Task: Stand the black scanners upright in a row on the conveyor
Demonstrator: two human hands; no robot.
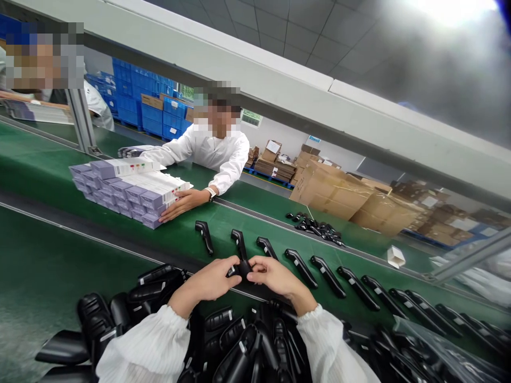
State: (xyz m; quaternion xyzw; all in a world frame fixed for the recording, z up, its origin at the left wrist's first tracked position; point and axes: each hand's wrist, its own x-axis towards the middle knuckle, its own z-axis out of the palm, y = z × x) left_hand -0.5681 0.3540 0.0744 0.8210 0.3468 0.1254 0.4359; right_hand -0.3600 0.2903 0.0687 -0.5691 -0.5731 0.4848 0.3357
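Observation:
Both of my hands meet over the near edge of the green belt, above a pile of black devices. My left hand (215,277) is closed, its thumb and fingers pinching a black plastic handheld device (245,269). From the other side my right hand (273,275) grips the same piece with curled fingers. Just beyond my fingertips a black angled device (238,242) points away; whether it joins the held part is hard to see. To the right, several similar angled devices (301,268) lie in a slanted row, each with a small white label.
Below my forearms lies a heap of black devices (235,346). A co-worker's hand (186,204) touches stacked purple-and-white boxes (131,194) at left. Across the belt are small black parts (317,229) and a small white box (395,256). A metal post (81,119) and overhead beam (239,69) frame the line.

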